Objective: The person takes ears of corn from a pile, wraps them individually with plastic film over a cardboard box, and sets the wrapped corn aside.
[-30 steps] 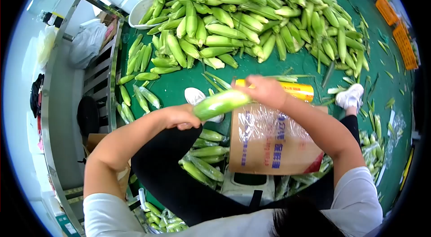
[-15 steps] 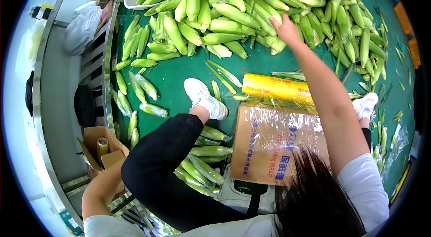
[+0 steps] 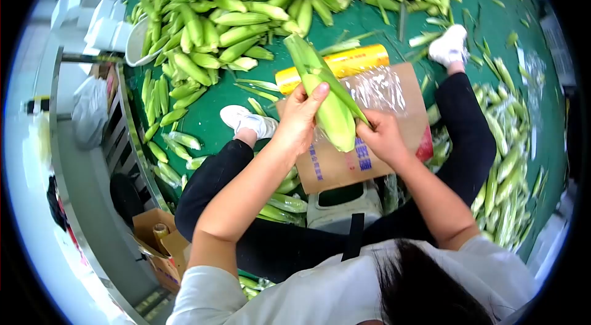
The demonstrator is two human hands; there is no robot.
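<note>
While L hand (image 3: 297,123) grips corn (image 3: 335,120) near mid-length, R hand (image 3: 383,135) pinches a husk leaf (image 3: 346,98); corn prob. firm, light, husk bendy; best hold approx. mid.

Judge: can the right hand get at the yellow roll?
Likely yes: the yellow roll lies beyond the right hand, its right end uncovered, though that hand holds a husk leaf.

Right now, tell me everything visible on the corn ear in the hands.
The corn ear wears a green husk, paler and smooth toward its near end; no kernels show. A darker husk leaf angles off its right side, its end in the right hand. The left hand grips its left side. It slants above the cardboard box, far end leftward.
</note>
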